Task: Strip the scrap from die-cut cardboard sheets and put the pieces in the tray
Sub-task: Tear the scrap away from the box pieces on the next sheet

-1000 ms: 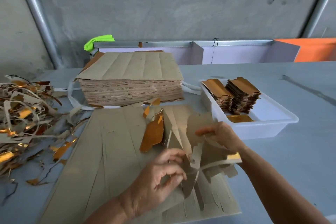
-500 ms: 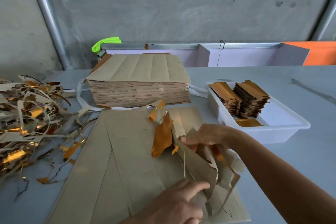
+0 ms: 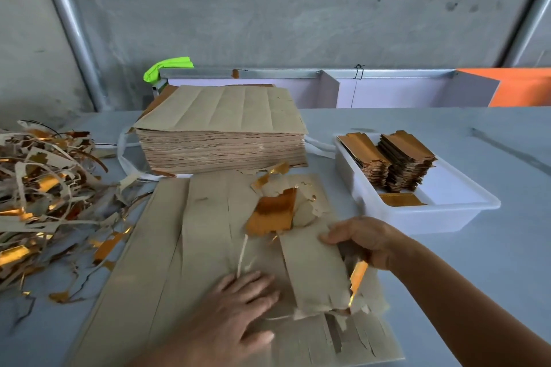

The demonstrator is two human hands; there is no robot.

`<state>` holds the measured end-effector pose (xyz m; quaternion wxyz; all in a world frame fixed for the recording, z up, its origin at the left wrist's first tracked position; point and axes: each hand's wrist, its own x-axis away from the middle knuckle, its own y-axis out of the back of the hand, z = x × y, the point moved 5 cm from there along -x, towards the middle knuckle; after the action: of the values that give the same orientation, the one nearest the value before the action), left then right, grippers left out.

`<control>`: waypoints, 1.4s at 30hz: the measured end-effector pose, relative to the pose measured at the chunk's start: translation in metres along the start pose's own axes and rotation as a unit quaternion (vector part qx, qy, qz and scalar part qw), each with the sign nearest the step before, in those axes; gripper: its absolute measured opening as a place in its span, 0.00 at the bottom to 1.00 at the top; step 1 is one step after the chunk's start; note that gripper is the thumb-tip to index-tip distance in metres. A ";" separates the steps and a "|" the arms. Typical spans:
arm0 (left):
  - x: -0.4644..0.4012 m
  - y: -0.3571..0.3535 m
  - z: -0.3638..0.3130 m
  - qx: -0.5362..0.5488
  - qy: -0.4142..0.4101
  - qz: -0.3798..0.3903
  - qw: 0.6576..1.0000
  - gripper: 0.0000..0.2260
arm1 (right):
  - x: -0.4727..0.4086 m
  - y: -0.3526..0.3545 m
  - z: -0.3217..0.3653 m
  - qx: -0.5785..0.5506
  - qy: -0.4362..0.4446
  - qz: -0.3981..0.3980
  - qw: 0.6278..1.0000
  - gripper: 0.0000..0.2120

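A brown die-cut cardboard sheet (image 3: pixel 167 262) lies flat in front of me. My left hand (image 3: pixel 235 316) presses flat on it with straight fingers. My right hand (image 3: pixel 366 240) grips the right edge of a long brown cardboard piece (image 3: pixel 316 274) lifted off the sheet, its gold side showing at the edge. A torn gold-faced flap (image 3: pixel 272 213) stands up just beyond it. The white tray (image 3: pixel 432 217) at the right holds two stacks of stripped gold pieces (image 3: pixel 399 164) and one loose piece.
A thick stack of uncut brown sheets (image 3: pixel 220 134) sits behind the working sheet. A heap of scrap strips (image 3: pixel 44 194) covers the table at the left. A grey wall and metal frame stand beyond the table.
The crumpled, raised cardboard has been pulled down and flattened. My left hand went from holding the cardboard to pressing flat on the sheet. My right hand moved nearer and to the right with the piece.
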<state>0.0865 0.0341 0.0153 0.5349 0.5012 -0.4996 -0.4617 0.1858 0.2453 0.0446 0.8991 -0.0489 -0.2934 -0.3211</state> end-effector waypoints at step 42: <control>-0.038 0.002 0.011 0.250 0.153 -0.105 0.950 0.11 | 0.009 -0.024 -0.013 -0.223 0.055 -0.065 0.971 0.15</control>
<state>0.0725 0.0707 0.0150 0.4113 0.7330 -0.4556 -0.2931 0.1828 0.2177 0.0363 0.8574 -0.2112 -0.1669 -0.4387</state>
